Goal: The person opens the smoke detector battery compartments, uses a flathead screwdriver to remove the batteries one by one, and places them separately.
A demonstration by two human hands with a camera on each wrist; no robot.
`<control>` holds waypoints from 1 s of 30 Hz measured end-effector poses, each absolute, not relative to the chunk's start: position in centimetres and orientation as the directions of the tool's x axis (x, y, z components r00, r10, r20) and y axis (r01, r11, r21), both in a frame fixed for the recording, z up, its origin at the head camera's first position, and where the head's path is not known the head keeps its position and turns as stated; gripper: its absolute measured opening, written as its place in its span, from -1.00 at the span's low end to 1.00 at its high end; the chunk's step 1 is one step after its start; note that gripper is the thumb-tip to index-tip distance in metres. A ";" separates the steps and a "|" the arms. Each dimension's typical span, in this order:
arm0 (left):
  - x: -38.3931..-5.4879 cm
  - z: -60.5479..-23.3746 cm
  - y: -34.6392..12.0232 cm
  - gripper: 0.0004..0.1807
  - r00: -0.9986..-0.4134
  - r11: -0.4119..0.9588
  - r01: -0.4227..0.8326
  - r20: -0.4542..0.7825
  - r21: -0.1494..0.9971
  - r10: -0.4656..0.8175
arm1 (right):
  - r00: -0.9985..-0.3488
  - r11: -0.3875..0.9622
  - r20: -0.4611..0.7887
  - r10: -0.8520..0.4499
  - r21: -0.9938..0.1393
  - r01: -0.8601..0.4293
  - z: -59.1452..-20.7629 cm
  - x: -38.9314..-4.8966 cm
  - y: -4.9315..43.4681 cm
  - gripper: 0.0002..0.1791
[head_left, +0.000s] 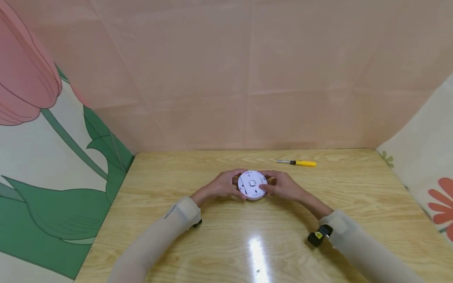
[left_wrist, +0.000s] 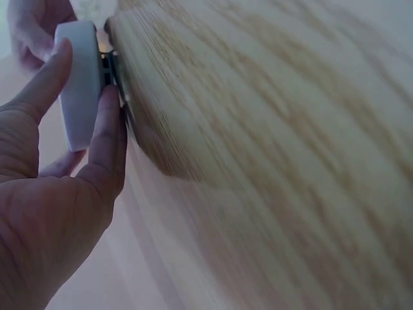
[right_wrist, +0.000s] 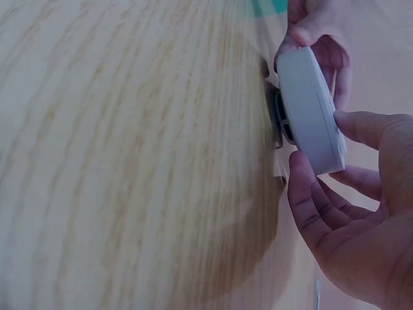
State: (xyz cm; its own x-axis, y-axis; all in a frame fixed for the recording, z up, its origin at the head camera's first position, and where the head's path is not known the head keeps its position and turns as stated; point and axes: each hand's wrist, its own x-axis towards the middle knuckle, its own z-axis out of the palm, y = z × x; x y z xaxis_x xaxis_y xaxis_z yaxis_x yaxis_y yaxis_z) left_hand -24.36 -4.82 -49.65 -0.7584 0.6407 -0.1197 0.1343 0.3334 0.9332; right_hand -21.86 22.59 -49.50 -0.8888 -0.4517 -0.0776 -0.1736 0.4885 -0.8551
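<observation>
A round white smoke detector (head_left: 249, 189) is held between both hands above the wooden table, its flat slotted back facing up. My left hand (head_left: 225, 184) grips its left edge, the thumb on the near side and the fingers at the far side. On the opposite edge my right hand (head_left: 286, 188) pinches it, with the thumb pressed on the slotted face. Seen side-on in the left wrist view, the smoke detector (left_wrist: 82, 97) has a smooth white wall and a dark vented part underneath. The right wrist view shows a thin seam around the smoke detector (right_wrist: 311, 116).
A screwdriver (head_left: 305, 163) with a yellow handle lies farther back on the table (head_left: 198, 243), to the right of the hands. A pinkish cloth (head_left: 198, 78) hangs behind the table. Flower-patterned cloths stand at the left and right sides.
</observation>
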 end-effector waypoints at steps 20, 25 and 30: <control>-24.5 -49.7 -5.2 -0.03 -0.746 0.325 0.186 -0.082 0.927 0.661 | -0.894 0.620 0.209 -0.397 -0.657 -0.429 -48.8 -21.3 21.6 -0.42; -24.4 -49.7 -5.4 -0.04 -0.748 0.336 0.199 -0.079 0.920 0.659 | -0.877 0.682 0.281 -0.390 -0.551 -0.480 -48.4 -20.6 20.5 -0.33; -24.3 -49.7 -5.4 -0.05 -0.756 0.361 0.202 -0.089 0.910 0.648 | -0.869 0.733 0.305 -0.388 -0.469 -0.492 -48.1 -20.2 19.6 -0.29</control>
